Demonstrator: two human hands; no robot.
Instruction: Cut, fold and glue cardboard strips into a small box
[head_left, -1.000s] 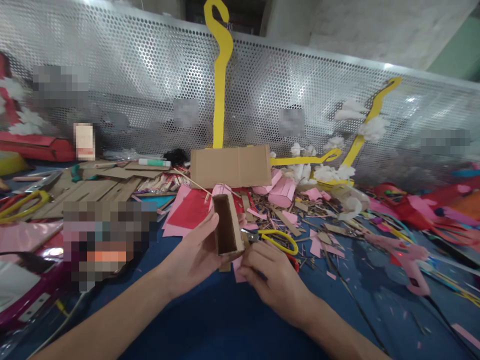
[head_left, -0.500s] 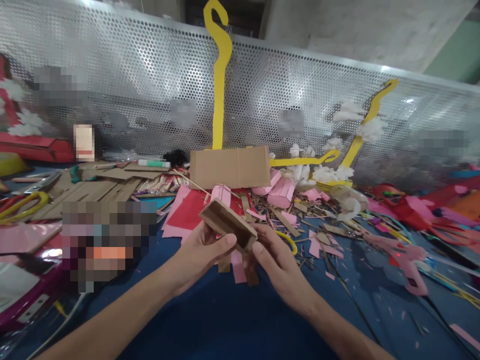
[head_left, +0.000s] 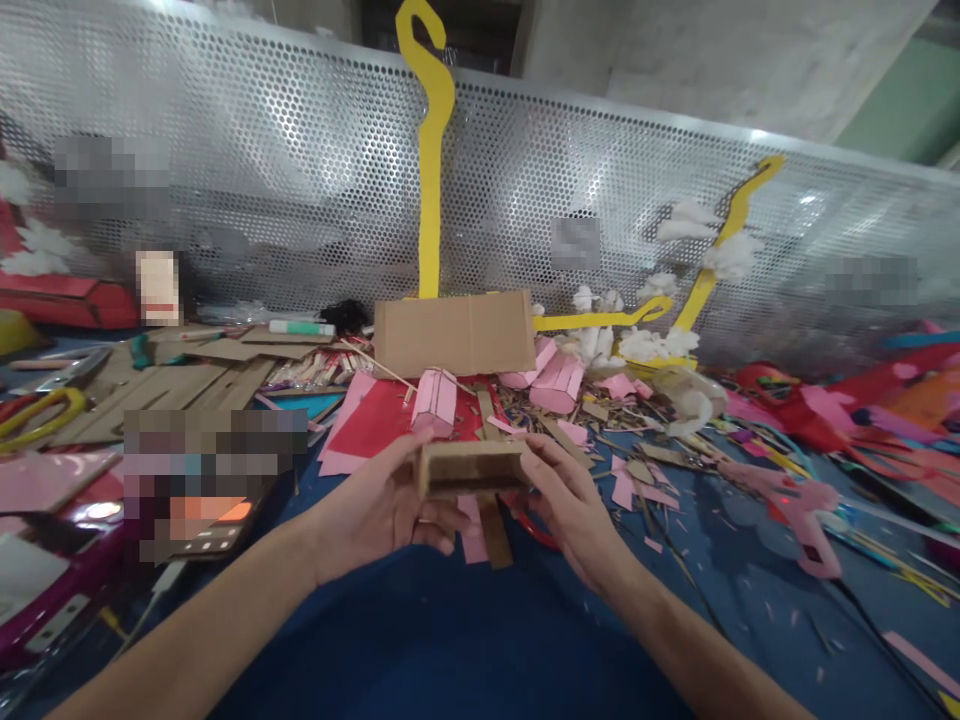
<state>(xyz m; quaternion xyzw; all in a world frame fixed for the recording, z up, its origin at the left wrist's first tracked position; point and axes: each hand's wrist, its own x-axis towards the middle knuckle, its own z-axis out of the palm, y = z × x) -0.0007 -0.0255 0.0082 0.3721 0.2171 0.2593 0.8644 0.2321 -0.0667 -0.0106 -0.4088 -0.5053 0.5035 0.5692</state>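
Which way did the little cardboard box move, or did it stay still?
Yes. The little cardboard box tipped from standing tall to lying sideways, now level like the big cardboard sheet behind it, held by left hand and right hand.

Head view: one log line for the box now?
left hand: holds box | right hand: holds box | box: level, over table

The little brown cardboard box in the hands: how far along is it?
Done: the small brown cardboard box is folded into shape. In hand: the left hand and right hand grip its ends. Left, probably: a covering like the pink paper-covered box behind it; this one is bare.
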